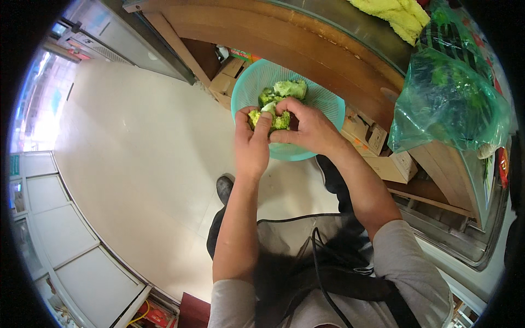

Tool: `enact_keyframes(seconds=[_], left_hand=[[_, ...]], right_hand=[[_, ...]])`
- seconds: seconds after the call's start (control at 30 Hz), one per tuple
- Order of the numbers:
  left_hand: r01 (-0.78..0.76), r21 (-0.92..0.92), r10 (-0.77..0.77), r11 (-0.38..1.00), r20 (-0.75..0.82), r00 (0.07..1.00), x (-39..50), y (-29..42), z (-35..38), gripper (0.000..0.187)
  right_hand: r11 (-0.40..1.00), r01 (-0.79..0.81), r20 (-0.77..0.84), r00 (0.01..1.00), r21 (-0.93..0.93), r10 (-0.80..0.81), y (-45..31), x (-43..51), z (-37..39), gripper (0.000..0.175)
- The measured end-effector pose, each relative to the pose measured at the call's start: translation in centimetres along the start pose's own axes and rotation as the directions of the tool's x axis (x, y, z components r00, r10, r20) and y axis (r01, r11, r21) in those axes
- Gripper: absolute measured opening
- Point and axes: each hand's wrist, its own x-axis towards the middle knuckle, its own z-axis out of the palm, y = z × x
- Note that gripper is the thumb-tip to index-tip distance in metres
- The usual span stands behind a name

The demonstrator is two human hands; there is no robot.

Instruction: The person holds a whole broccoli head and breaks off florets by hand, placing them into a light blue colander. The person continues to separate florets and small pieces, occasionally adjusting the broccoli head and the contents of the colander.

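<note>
Between them, my left hand (255,139) and my right hand (305,125) hold a piece of broccoli (280,121), its pale stalk pointing away from me. The left thumb presses on the florets, while my right fingers curl over the far side. Under my hands is a turquoise plastic mesh basket (328,94). More broccoli (290,87), with a thick cut stalk showing, lies in the basket just beyond my fingers. My hands hide part of the basket's near side.
A wooden counter (270,35) runs beyond the basket, with cardboard boxes (391,166) on the shelf beneath. On its right rests a green plastic bag (447,102) of greens, beside a yellow towel (393,16). White cabinets (61,217) line the left. My shoe (224,188) stands on the pale floor.
</note>
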Motion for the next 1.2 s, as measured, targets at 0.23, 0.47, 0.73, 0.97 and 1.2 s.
enact_keyframes(seconds=[0.23,0.47,0.73,0.97,1.2], left_hand=[[0.055,0.06,-0.059,0.997,0.06,0.996,0.0,0.3,-0.6,0.028],[0.099,-0.009,-0.098,0.995,0.081,0.992,0.2,0.4,-0.4,0.026],[0.175,-0.202,-0.15,0.964,0.134,0.979,0.3,0.0,-0.9,0.026],[0.204,-0.315,-0.186,0.927,0.087,0.979,-0.1,-0.1,0.1,0.028],[0.116,-0.253,-0.118,0.961,0.006,0.993,0.9,0.3,-1.4,0.035]], right_hand=[[0.981,0.071,-0.069,0.996,0.183,-0.059,0.3,0.1,2.0,0.044],[0.924,0.014,-0.135,0.99,0.382,0.04,0.4,0.2,2.7,0.026],[0.767,-0.037,-0.083,0.99,0.641,0.118,-0.3,-0.2,3.1,0.011],[0.469,-0.142,0.112,0.99,0.872,0.091,1.7,0.3,2.0,0.014],[0.917,-0.278,-0.056,0.951,0.286,0.305,4.1,1.6,-0.8,0.039]])
